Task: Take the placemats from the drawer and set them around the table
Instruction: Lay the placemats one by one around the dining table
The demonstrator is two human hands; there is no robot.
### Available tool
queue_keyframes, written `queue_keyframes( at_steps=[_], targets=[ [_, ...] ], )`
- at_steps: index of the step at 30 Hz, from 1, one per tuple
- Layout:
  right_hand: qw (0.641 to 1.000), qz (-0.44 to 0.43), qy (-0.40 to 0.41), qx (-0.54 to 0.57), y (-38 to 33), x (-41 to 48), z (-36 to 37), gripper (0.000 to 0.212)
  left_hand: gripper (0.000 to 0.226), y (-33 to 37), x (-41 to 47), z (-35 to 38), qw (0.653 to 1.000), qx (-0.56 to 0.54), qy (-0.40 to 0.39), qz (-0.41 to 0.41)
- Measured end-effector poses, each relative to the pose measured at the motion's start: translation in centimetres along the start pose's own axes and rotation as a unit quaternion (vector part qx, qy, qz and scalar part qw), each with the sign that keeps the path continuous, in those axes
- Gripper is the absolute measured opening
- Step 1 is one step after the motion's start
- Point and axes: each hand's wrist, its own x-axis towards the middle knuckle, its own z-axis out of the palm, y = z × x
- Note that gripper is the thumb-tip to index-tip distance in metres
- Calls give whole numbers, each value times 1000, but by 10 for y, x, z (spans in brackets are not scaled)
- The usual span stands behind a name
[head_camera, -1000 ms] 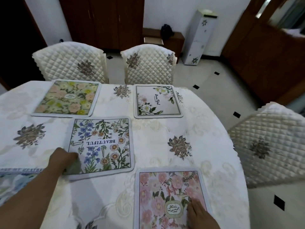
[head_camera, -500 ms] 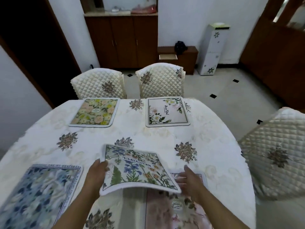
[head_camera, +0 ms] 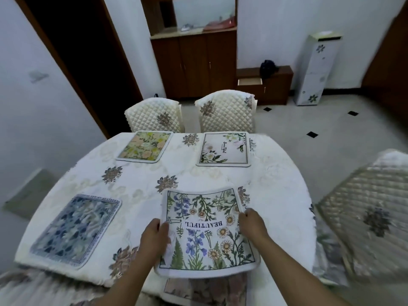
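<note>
I hold a white placemat with blue and orange flowers and the word BEAUTIFUL [head_camera: 205, 230] above the near side of the table [head_camera: 141, 184]. My left hand [head_camera: 154, 237] grips its left edge, my right hand [head_camera: 251, 221] its right edge. Under it, at the table's near edge, lies a pink floral placemat [head_camera: 207, 288], partly hidden. A blue patterned placemat [head_camera: 75, 228] lies at the left. A yellow-pink floral placemat [head_camera: 144, 146] and a white placemat with green leaves [head_camera: 224, 149] lie at the far side.
Two quilted cream chairs [head_camera: 154, 115] [head_camera: 227, 111] stand behind the table, and another quilted chair [head_camera: 364, 208] at the right. A dark wood cabinet [head_camera: 194, 62], a low stand [head_camera: 265, 82] and a white floral unit [head_camera: 315, 67] line the far wall.
I lifted the BEAUTIFUL placemat off the table's middle with both hands and brought it toward me, over the pink placemat. The view has pulled back from the table.
</note>
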Motion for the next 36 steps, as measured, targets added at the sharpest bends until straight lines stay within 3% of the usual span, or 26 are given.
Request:
queue_keyframes(
  at_steps=[7,13,16,22,29,36],
  targets=[
    [985,-89,127,-74,7,-13,-60,27,24,35,-19,36,999,-37,18,15],
    [959,-87,195,-185,36,-14,-129,22,32,69,-51,86,996,-56,-39,57],
    [957,-83,205,-188,59,-3,-165,23,25,85,-72,115,993,-66,-93,40],
    [956,-106,189,-197,111,51,-244,23,25,127,-103,195,994,-35,-97,42],
    [952,-171,94,-236,143,130,-345,22,33,189,-148,314,993,-67,-63,-75],
    [933,-252,-3,-258,108,177,-355,23,30,204,-170,351,979,-108,24,-171]
  ],
)
